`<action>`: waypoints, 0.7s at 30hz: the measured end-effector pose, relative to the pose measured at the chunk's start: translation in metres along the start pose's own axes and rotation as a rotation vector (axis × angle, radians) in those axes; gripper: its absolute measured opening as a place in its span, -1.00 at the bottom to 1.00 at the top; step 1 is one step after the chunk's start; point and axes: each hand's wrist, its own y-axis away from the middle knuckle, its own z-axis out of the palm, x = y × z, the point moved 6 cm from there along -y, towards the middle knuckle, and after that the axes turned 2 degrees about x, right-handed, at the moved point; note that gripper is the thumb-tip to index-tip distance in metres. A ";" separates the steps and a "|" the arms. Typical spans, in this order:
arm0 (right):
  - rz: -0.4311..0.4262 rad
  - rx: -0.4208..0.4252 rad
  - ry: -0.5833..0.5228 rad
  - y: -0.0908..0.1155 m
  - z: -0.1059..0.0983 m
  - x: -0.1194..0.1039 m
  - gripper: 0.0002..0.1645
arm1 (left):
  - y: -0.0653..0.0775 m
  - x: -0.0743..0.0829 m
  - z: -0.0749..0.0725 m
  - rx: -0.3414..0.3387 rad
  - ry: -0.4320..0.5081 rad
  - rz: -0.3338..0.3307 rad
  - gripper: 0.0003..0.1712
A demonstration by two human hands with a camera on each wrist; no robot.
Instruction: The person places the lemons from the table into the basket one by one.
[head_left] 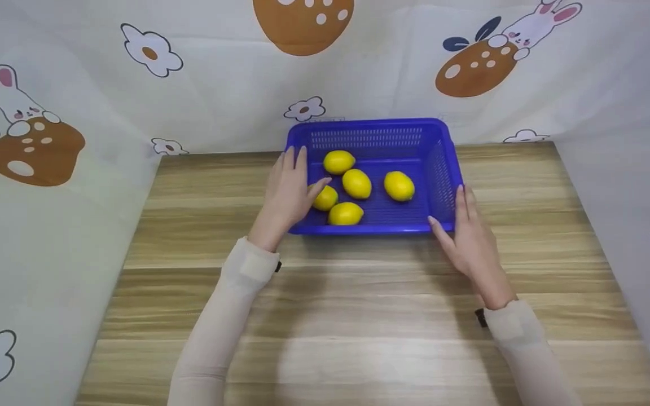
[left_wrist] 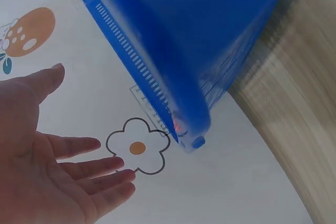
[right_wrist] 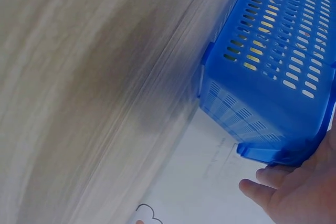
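Note:
A blue plastic basket (head_left: 378,229) with slotted walls stands at the back of the wooden table. Several yellow lemons lie inside it; one lemon (head_left: 399,186) sits apart on the right, another (head_left: 346,214) by the front wall. My left hand (head_left: 289,194) is at the basket's left side, its thumb above a partly hidden lemon (head_left: 325,198). In the left wrist view the left hand (left_wrist: 58,161) has spread fingers, apart from the basket (left_wrist: 194,30). My right hand (head_left: 474,239) touches the right side with extended fingers; its thumb is at the front right corner.
The wooden tabletop (head_left: 370,316) extends in front of the basket. A white cloth (head_left: 218,96) printed with rabbits and flowers hangs close behind the basket and along both sides of the table.

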 end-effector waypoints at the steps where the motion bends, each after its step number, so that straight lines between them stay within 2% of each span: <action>1: 0.001 -0.003 0.001 0.000 0.000 0.000 0.12 | 0.003 0.000 0.001 0.010 0.003 -0.001 -0.03; 10: -0.017 0.024 0.016 0.000 -0.001 -0.004 0.10 | 0.032 0.007 0.012 0.115 -0.021 0.002 -0.05; 17: -0.048 0.092 0.042 0.003 -0.004 -0.008 -0.06 | 0.053 0.019 0.017 0.211 -0.015 0.024 -0.08; 21: -0.057 0.101 0.072 0.005 -0.004 -0.011 -0.11 | 0.063 0.026 0.021 0.234 -0.015 0.029 -0.08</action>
